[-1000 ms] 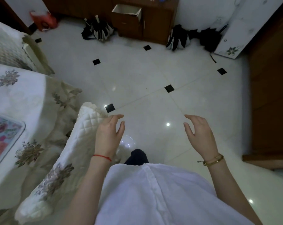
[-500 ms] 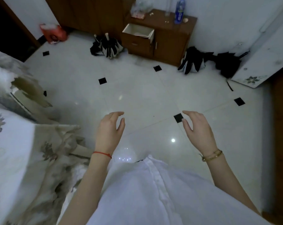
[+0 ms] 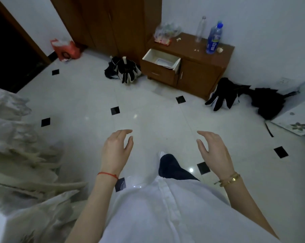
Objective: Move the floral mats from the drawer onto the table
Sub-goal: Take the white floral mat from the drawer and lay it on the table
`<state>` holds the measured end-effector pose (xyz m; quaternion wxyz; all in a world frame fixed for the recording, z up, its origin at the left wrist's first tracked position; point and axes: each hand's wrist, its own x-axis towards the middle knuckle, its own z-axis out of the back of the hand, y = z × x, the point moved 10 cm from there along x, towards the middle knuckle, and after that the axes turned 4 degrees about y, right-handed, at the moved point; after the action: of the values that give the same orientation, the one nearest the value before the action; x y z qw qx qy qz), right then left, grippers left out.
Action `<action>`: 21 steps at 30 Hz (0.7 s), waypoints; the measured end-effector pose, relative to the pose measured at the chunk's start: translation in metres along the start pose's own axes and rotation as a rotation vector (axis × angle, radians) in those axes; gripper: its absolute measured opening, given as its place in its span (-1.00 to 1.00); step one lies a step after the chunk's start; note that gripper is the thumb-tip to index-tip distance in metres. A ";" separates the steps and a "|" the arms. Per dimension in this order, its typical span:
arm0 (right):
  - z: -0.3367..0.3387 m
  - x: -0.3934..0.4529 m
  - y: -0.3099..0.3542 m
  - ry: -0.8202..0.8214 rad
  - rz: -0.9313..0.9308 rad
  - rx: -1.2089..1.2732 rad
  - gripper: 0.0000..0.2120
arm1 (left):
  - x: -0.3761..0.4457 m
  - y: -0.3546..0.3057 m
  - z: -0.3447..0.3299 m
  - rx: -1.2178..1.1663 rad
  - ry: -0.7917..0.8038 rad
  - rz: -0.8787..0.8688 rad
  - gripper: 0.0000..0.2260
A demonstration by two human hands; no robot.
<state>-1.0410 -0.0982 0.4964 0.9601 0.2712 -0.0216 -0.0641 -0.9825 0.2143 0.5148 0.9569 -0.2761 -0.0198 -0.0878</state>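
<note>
Change since the earlier frames: view has lifted off the cloth-covered table toward the far wall, so the wooden cabinet (image 3: 197,67) now shows whole and nearer; both hands remain raised with nothing in them. Left hand (image 3: 115,151): fingers loosely curved, relaxed, holding nothing, red string at the wrist. Right hand (image 3: 213,151): likewise relaxed and unoccupied, gold bracelet (image 3: 228,179) at the wrist. Drawer (image 3: 161,64): pulled out of the cabinet's left half, white-lined; inside lies a pale flat stack (image 3: 163,63), pattern too dim to tell, so the floral mats cannot be confirmed beyond this. Cabinet top: blue-capped bottle (image 3: 213,38) with a blue label, lettering blurred and unreadable; clear bottle (image 3: 200,29) just beside it on the left; crumpled plastic bag (image 3: 166,32) at the left end; small pale scraps between. Floor (image 3: 148,106): white tile with small black diamond insets. Folded black-and-white umbrella (image 3: 124,70) left of the drawer; second black-and-white umbrella (image 3: 223,95) and a dark bundle right of the cabinet. Red bag (image 3: 65,50) near the tall wooden wardrobe (image 3: 113,23), marking on it illegible. White panel with flower motif (image 3: 295,123) at right edge. Pale draped fabric (image 3: 20,155) along the left edge. Person: white shirt, dark trouser leg forward.
</note>
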 end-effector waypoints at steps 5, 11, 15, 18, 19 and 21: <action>0.014 0.163 0.016 -0.011 0.108 -0.045 -0.71 | 0.137 0.004 0.015 -0.004 -0.092 0.030 -0.81; 0.008 0.316 0.052 -0.001 0.178 -0.043 -0.71 | 0.255 0.034 0.026 -0.007 -0.126 0.108 -0.81; -0.021 0.390 0.061 0.039 0.167 -0.049 -0.71 | 0.328 0.070 0.017 -0.001 -0.093 0.114 -0.81; -0.048 0.448 0.066 0.054 0.133 -0.033 -0.70 | 0.399 0.096 0.016 -0.013 -0.073 0.090 -0.82; -0.054 0.469 0.071 0.046 0.128 -0.029 -0.71 | 0.426 0.103 0.019 -0.012 -0.067 0.074 -0.82; -0.061 0.512 0.082 0.010 0.100 -0.030 -0.71 | 0.482 0.115 0.028 0.001 -0.055 0.023 -0.82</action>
<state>-0.5200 -0.0662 0.4904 0.9662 0.2555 -0.0295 -0.0148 -0.4875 0.2489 0.5199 0.9570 -0.2783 -0.0430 -0.0689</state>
